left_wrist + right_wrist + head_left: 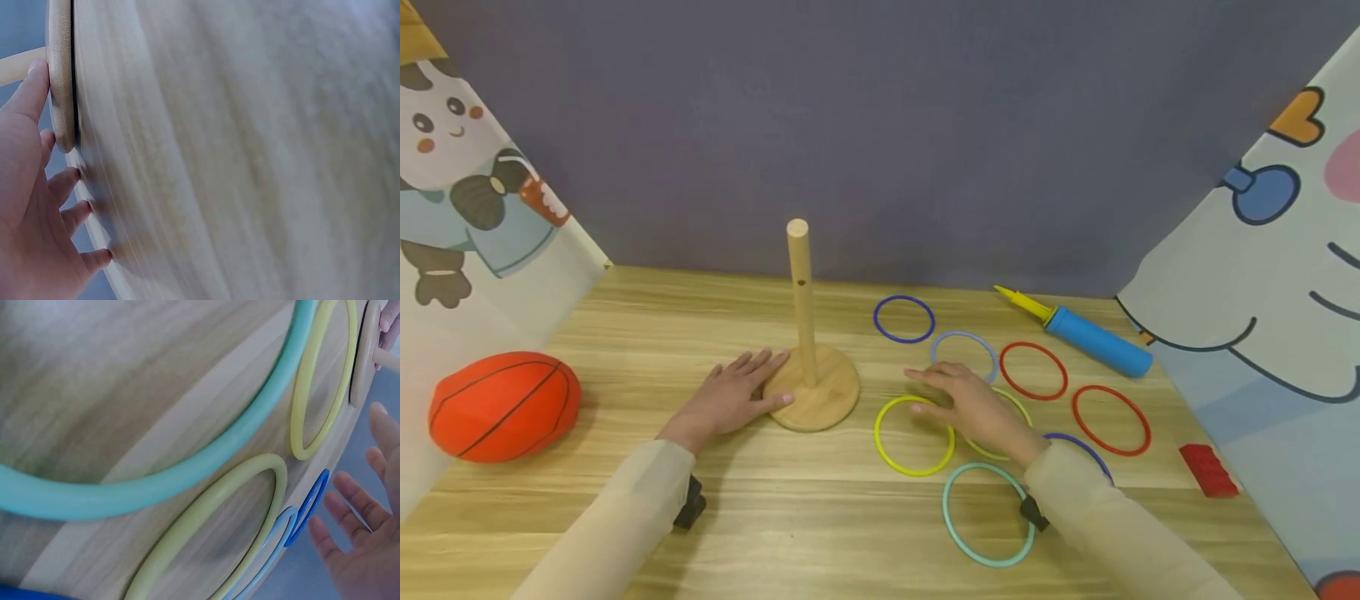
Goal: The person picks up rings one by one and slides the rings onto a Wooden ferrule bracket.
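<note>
A wooden peg stand (805, 308) with a round base (827, 400) stands upright on the table. My left hand (733, 400) lies at the base's left edge, its thumb and a fingertip touching the wood; the left wrist view shows the thumb (34, 87) on the base beside the post. My right hand (973, 404), fingers spread and holding nothing, hovers over the rings. Nearest it are a bright yellow ring (880, 446), a duller yellow ring (1022, 408) partly hidden by the hand, and a light blue ring (964, 334). A turquoise ring (946, 504) lies below the right wrist.
A dark blue ring (904, 341) lies at the back, two red rings (1033, 396) further right, and another blue ring (1086, 448) partly under the right sleeve. A blue hand pump (1097, 340), a red block (1208, 471) and an orange-red basketball (505, 407) rest near the table's sides.
</note>
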`<state>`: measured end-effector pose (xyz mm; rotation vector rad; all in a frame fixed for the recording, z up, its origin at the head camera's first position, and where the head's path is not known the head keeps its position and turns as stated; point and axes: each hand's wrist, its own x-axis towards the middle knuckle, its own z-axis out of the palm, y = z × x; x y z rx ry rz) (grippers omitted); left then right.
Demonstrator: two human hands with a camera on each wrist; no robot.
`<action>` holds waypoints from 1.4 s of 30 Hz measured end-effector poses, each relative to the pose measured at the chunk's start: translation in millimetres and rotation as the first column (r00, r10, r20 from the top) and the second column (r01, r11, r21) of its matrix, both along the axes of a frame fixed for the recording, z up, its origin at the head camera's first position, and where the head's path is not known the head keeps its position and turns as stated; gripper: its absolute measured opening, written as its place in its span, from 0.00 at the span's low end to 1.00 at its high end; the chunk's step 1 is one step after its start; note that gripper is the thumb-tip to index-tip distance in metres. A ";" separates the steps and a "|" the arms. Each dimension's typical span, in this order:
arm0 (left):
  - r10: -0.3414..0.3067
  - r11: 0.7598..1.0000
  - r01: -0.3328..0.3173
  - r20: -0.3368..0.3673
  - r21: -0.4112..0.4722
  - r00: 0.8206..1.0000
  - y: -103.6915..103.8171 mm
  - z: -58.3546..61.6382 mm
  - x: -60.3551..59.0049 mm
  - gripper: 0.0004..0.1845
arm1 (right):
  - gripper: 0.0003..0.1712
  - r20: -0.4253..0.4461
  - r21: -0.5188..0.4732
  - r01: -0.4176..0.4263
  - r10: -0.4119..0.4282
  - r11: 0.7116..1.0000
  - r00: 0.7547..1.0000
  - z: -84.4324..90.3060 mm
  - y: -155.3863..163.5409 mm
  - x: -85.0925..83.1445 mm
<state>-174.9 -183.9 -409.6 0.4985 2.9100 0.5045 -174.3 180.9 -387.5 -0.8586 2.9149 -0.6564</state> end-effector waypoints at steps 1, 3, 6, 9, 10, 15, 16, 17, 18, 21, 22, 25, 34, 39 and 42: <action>0.000 1.000 0.000 0.000 0.000 1.000 -0.1 0.4 0.2 0.41 | 0.30 0.012 -0.001 0.003 -0.003 1.000 1.000 -0.1 -0.2 -0.5; 0.001 1.000 -0.001 0.003 0.001 1.000 0.0 1.1 0.5 0.41 | 0.29 0.022 0.000 -0.003 0.003 1.000 1.000 -0.6 -0.5 -2.2; 0.006 1.000 -0.006 0.003 0.001 1.000 -0.1 1.7 0.9 0.41 | 0.28 0.029 0.017 -0.020 0.019 1.000 0.999 -2.0 -1.8 -5.2; 0.006 1.000 -0.006 -0.001 0.004 1.000 0.3 1.6 1.4 0.41 | 0.26 0.045 0.036 -0.040 0.038 0.999 0.998 -4.3 -3.2 -8.8; 0.008 1.000 -0.008 -0.001 0.004 1.000 0.4 1.4 1.4 0.41 | 0.26 0.056 0.040 -0.044 0.042 0.998 0.998 -5.0 -3.6 -9.9; 0.006 1.000 -0.006 -0.006 0.009 1.000 1.1 0.8 2.3 0.41 | 0.22 0.116 0.019 -0.036 0.034 0.999 0.993 -8.5 -6.2 -15.5; 0.007 1.000 -0.007 -0.005 0.009 1.000 1.4 0.7 2.5 0.41 | 0.21 0.118 0.010 -0.033 0.031 0.999 0.993 -9.1 -6.8 -16.7; 0.005 1.000 -0.005 -0.007 0.011 1.000 1.5 0.8 2.7 0.41 | 0.20 0.117 0.001 -0.028 0.028 1.000 0.993 -9.9 -7.5 -18.0; 0.006 1.000 -0.006 -0.005 0.013 1.000 1.7 0.9 3.0 0.40 | 0.19 0.111 -0.008 -0.027 0.027 1.000 0.993 -10.5 -8.2 -19.4; 0.007 1.000 -0.007 -0.004 0.016 1.000 2.1 1.1 3.5 0.40 | 0.16 0.101 -0.030 -0.015 0.018 0.999 0.995 -12.5 -10.4 -22.8; 0.008 1.000 -0.008 -0.002 0.015 1.000 2.0 1.0 3.5 0.40 | 0.16 0.099 -0.039 -0.013 0.017 0.999 0.995 -12.9 -11.1 -23.7; 0.010 1.000 -0.010 0.003 0.019 1.000 1.9 1.1 3.5 0.40 | 0.14 0.086 -0.066 -0.005 0.010 0.998 0.996 -13.9 -13.1 -25.0; 0.010 0.999 -0.010 0.011 0.035 1.000 1.5 1.0 2.4 0.40 | 0.11 -0.087 -0.096 -0.073 0.065 0.993 0.994 -17.0 -17.5 -30.2; 0.010 0.999 -0.010 0.016 0.034 1.000 0.5 -1.3 1.9 0.40 | 0.09 -0.077 -0.073 -0.065 0.059 0.995 0.995 -15.7 -21.1 -32.7; 0.011 0.999 -0.012 0.027 0.038 1.000 0.7 -1.9 1.8 0.40 | 0.08 -0.071 -0.066 -0.064 0.059 0.996 0.996 -15.2 -21.6 -32.5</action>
